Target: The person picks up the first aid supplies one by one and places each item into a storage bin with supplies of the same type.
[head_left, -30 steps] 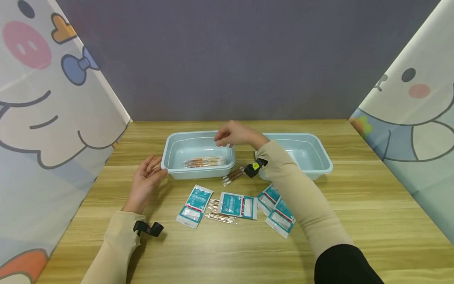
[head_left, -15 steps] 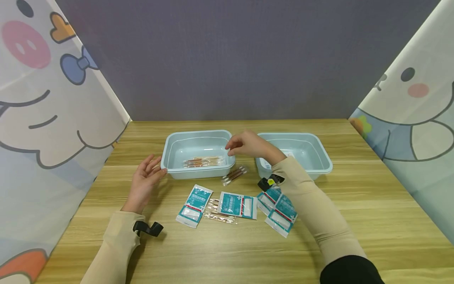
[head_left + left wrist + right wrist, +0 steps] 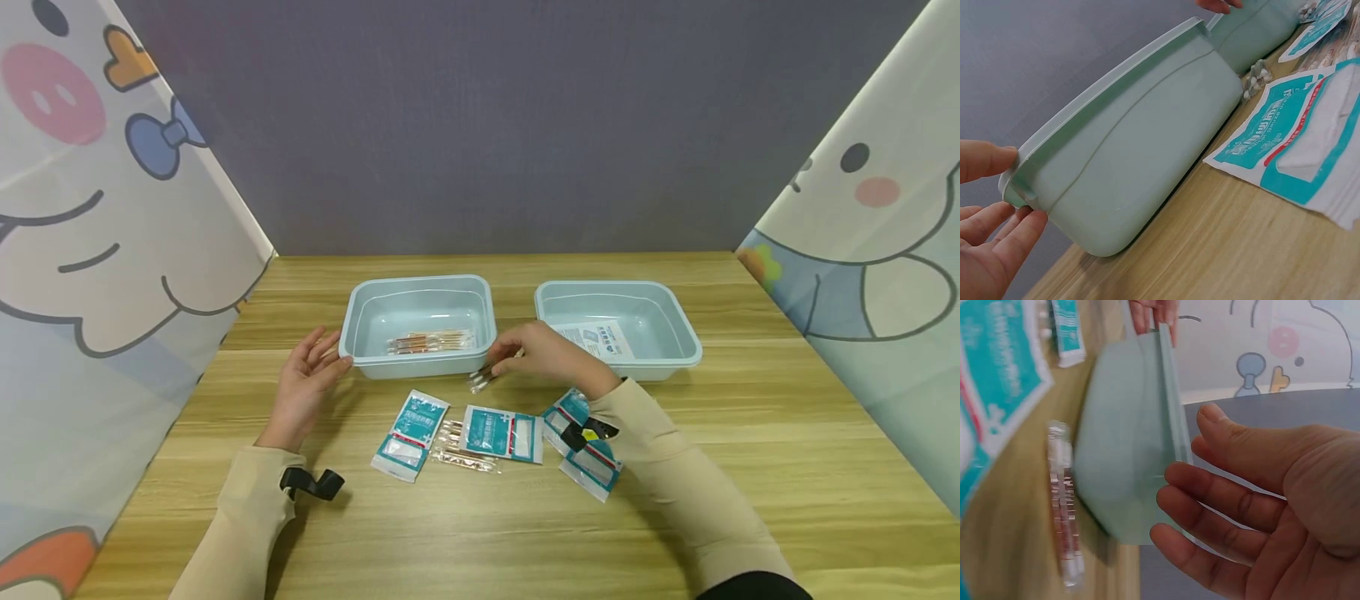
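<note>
At the bottom middle of the head view, four blue-green and white packets (image 3: 411,435) lie on the wooden counter (image 3: 465,542), one partly over some clear swab packs (image 3: 467,461). A bit farther, near the middle, is a small cotton swab pack (image 3: 481,382) beside the left tub (image 3: 420,365). The right hand (image 3: 551,357) was over that tub a second ago; now it is down by the small pack, fingers loosely bent and holding nothing. The left hand (image 3: 306,379), left of middle, pinches the same tub's rim, just as before. More swabs (image 3: 431,342) lie inside. The right tub (image 3: 654,365) holds a white packet (image 3: 606,338), no longer hidden by the arm.
</note>
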`<state>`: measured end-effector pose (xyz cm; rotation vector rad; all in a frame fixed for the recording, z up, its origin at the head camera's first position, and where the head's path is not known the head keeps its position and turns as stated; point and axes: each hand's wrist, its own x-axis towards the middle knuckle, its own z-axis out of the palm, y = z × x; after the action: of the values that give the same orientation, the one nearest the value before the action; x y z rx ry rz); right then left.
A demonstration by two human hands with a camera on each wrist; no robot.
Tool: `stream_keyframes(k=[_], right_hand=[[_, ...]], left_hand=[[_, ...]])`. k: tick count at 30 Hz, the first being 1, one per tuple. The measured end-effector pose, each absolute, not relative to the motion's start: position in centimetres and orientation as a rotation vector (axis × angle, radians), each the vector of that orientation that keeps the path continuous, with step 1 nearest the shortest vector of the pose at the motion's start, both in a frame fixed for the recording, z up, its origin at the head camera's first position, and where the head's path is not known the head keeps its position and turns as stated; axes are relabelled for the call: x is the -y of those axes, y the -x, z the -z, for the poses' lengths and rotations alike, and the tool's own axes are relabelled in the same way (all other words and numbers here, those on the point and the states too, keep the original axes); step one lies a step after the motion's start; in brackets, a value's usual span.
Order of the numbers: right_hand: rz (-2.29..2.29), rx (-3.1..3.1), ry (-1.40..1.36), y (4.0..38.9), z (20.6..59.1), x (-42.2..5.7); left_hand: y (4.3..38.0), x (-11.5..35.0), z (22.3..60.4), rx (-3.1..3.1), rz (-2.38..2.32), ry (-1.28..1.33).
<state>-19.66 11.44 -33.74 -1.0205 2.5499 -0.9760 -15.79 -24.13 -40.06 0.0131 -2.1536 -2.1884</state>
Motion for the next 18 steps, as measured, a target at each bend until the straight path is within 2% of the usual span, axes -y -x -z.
stream_keyframes(k=[18], right_hand=[[0.574, -2.722, 1.158, 17.0, 38.4, -11.0]], left_hand=[[15.8, 24.3, 40.1, 2.158, 2.190, -0.010]])
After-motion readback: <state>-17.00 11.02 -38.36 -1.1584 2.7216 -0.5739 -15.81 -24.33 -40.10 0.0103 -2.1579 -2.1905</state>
